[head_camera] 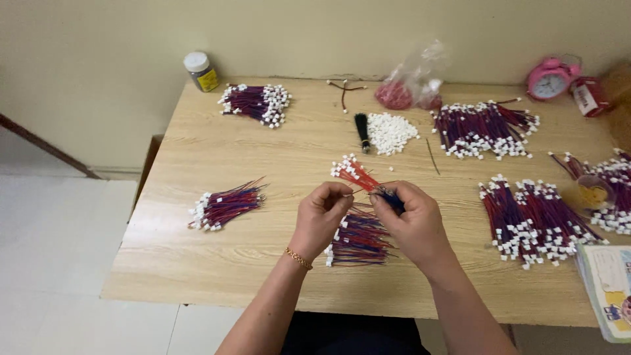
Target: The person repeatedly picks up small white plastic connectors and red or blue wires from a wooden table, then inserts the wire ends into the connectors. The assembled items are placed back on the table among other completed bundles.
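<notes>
Wooden table (197, 263) was wire piles everywhere, both hands, left (320, 217) and right (414, 220), pinching thin floppy wires (368, 181), probably easiest gripped near the ends.

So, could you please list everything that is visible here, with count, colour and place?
wire bundles with white connectors: seven or so, red and blue, spread over table
held wire bunch: one, red, between both hands
loose connectors: one heap, white, table centre back
brush: one, black, beside heap
plastic bag: one, clear with red contents, back
jar: one, white lid, back left
alarm clock: one, pink, back right
table: one, light wood
left hand: gold bracelet, pinching wires
right hand: gripping wires
</notes>
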